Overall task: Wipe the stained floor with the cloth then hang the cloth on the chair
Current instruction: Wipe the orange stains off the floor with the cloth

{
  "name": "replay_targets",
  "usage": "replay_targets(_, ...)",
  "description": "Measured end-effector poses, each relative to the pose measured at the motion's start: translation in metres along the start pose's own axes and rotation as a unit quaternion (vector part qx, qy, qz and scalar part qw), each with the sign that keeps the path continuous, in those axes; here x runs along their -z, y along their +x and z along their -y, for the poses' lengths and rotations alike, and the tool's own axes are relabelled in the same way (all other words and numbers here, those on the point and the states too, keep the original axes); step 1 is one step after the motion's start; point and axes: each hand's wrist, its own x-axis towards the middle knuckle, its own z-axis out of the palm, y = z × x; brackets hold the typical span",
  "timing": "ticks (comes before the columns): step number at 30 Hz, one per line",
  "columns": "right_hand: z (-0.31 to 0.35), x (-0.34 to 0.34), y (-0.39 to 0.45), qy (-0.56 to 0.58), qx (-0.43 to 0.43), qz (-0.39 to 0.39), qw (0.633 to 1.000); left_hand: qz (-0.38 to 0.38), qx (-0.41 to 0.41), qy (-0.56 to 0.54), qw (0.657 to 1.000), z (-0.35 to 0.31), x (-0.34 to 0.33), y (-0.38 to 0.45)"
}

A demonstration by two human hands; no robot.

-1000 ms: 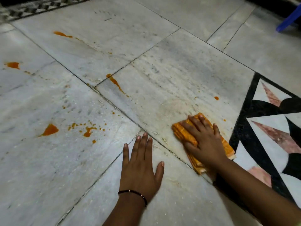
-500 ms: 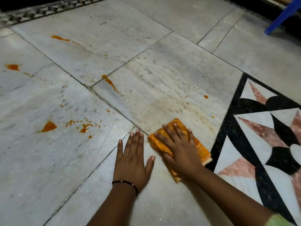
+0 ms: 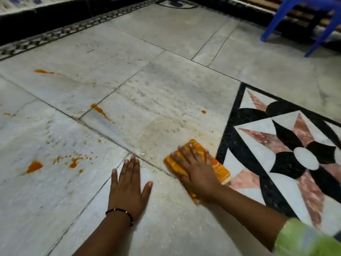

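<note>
A folded orange cloth (image 3: 219, 168) lies flat on the pale marble floor (image 3: 166, 100), beside a black inlay border. My right hand (image 3: 197, 170) presses down on it with straight, spread fingers. My left hand (image 3: 128, 189), with a black bracelet at the wrist, rests flat on the floor just left of the cloth. Orange stains mark the tiles: a blob (image 3: 34, 166) and splatter (image 3: 74, 162) at the left, a streak (image 3: 99, 109) along a tile joint, a smear (image 3: 43, 71) further back, a small dot (image 3: 203, 111). A faint smeared ring (image 3: 162, 133) shows above the cloth. The blue plastic chair (image 3: 302, 19) stands far right.
A black, white and pink star inlay (image 3: 287, 154) fills the floor at the right. A dark patterned border strip (image 3: 55, 34) and black skirting run along the far edge. Only the chair's legs show, at the top right corner.
My right hand slid the cloth left toward my left hand, then back right a little. The view lifted, bringing the chair legs and far border into sight. My left hand stayed planted.
</note>
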Motion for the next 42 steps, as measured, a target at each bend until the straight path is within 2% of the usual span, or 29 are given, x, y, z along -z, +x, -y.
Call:
replay_targets(2,-0.020,-0.006,-0.035,-0.007,0.097,0.014,0.995,-0.010,-0.004,0.002,1.000,0.001,-0.004,0.001)
replay_targets(4,-0.052,-0.007,-0.060,-0.007,0.110,0.020,0.994,-0.028,0.004,0.005,1.000,-0.001,-0.007,0.001)
replay_targets(6,-0.083,-0.004,-0.064,0.000,0.046,0.008,0.999,-0.037,0.012,-0.003,0.999,-0.003,-0.008,0.003)
replay_targets(8,-0.100,0.000,-0.043,0.007,-0.055,-0.015,0.998,-0.047,0.008,-0.003,0.999,-0.005,-0.007,0.004)
replay_targets(11,-0.101,0.007,0.025,0.039,-0.242,-0.051,0.968,-0.041,0.001,0.015,0.999,-0.005,-0.005,0.004)
replay_targets(13,-0.086,0.013,0.067,0.060,-0.317,-0.049,0.945,-0.036,0.009,0.012,0.999,-0.006,-0.004,0.004)
replay_targets(15,-0.062,0.014,0.087,0.047,-0.272,-0.031,0.961,-0.029,0.018,0.003,0.999,-0.008,-0.002,0.003)
replay_targets(19,-0.025,0.007,0.055,0.009,-0.052,-0.005,0.999,-0.028,0.026,-0.014,0.999,-0.008,0.001,0.003)
replay_targets(22,-0.044,0.002,0.007,-0.008,0.069,0.015,0.997,-0.031,0.022,-0.017,0.999,-0.008,0.002,0.003)
replay_targets(24,-0.069,0.004,-0.009,-0.008,0.078,0.007,0.997,-0.034,0.019,-0.014,0.999,-0.007,0.002,0.001)
replay_targets(26,-0.088,0.008,-0.003,0.007,0.005,-0.011,1.000,-0.028,0.011,-0.006,1.000,-0.008,0.008,0.007)
replay_targets(28,-0.096,0.011,0.024,0.009,-0.105,-0.035,0.994,-0.038,0.001,0.010,0.999,-0.007,0.018,0.023)
replay_targets(31,-0.099,0.014,0.085,0.046,-0.281,-0.038,0.958,-0.041,-0.014,0.009,0.999,-0.002,0.021,0.043)
replay_targets(33,-0.090,0.016,0.114,0.056,-0.323,-0.028,0.944,-0.030,-0.035,0.006,0.999,0.001,0.013,0.044)
replay_targets(35,-0.077,0.015,0.117,0.037,-0.261,-0.015,0.965,-0.026,-0.035,0.007,0.999,0.003,0.007,0.043)
replay_targets(37,-0.067,0.013,0.096,0.015,-0.114,-0.011,0.993,-0.029,-0.027,0.003,0.999,0.004,0.007,0.043)
replay_targets(39,-0.070,0.012,0.064,-0.005,0.037,0.001,0.999,-0.031,-0.029,-0.006,0.999,0.003,0.008,0.044)
replay_targets(40,-0.079,0.012,0.051,-0.018,0.078,0.002,0.997,-0.030,-0.030,-0.008,0.999,0.003,0.008,0.044)
replay_targets(41,-0.091,0.012,0.044,-0.028,0.078,-0.002,0.997,-0.029,-0.030,-0.009,0.999,0.003,0.006,0.044)
replay_targets(42,-0.104,0.014,0.044,-0.030,0.034,-0.013,0.999,-0.029,-0.027,-0.008,0.999,0.003,0.006,0.043)
